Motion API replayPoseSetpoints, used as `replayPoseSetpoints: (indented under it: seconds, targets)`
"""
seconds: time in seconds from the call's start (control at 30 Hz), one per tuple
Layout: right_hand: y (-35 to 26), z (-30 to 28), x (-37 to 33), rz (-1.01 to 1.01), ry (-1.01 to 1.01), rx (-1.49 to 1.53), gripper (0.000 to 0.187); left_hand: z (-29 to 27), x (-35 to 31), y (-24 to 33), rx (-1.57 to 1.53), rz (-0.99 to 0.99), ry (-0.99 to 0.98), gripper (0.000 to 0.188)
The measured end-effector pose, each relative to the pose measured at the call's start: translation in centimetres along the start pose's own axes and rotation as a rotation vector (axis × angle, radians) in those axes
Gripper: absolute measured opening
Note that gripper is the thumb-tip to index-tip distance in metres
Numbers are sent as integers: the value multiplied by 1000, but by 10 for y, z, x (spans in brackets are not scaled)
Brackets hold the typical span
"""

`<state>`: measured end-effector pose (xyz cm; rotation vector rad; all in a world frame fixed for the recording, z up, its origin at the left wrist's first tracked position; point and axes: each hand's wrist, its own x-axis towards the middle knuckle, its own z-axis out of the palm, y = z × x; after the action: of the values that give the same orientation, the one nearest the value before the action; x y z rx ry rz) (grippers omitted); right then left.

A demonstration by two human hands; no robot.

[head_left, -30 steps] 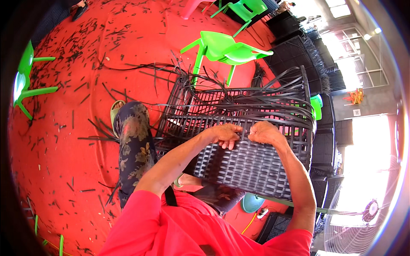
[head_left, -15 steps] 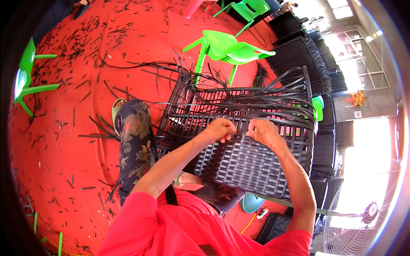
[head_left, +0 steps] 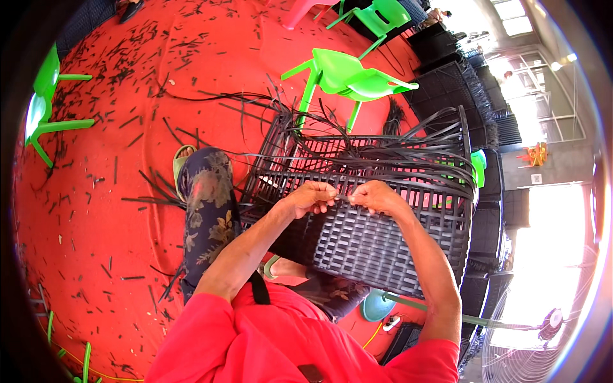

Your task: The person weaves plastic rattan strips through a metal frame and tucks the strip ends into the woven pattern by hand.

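Observation:
A black woven furniture frame (head_left: 377,241) made of flat plastic strips leans in front of me, its near part closely woven and its far part an open lattice. My left hand (head_left: 311,198) is closed in a pinch at the upper left of the woven part. Close beside it, my right hand (head_left: 381,198) pinches too, thumb against fingers. Between the fingertips of both hands runs a short piece of black strip (head_left: 343,199), mostly hidden by the fingers. Long loose black strips (head_left: 408,153) trail in a bundle over the lattice's far side.
A bright green chair (head_left: 345,73) stands just beyond the frame, another green chair (head_left: 43,108) at the far left. Black strip scraps litter the red floor covering (head_left: 128,236). A standing fan (head_left: 550,324) is at the right, near stacked black woven pieces (head_left: 447,96).
Both hands have shifted left along the woven part, and their fingertips are now nearer each other. The view has turned slightly, moving the surroundings a little to the right.

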<state>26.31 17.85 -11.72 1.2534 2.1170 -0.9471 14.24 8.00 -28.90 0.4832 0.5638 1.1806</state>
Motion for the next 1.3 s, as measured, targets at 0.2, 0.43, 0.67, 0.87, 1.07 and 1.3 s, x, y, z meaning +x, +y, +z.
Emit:
replayPoseSetpoints:
  seconds: [0.2,0.43,0.67,0.87,1.07,1.3]
  targets:
    - [-1,-19,-6,53,70,-319,29,30,14,14,215,-135,-60,34]
    - [-5,15,12,145,122,-647,33,23,26,7,398,-214,-152,12]
    - [-6,17,0,101,178,-634,32,25,21,9,398,-174,-72,8]
    - [6,27,1,-35,301,-668,23,23,19,11,613,-18,14,10]
    - [8,26,12,-28,337,-728,17,3,16,8,639,124,9,12]
    - [7,-11,6,-130,209,-101,16,-46,-2,-5,515,-86,284,12]
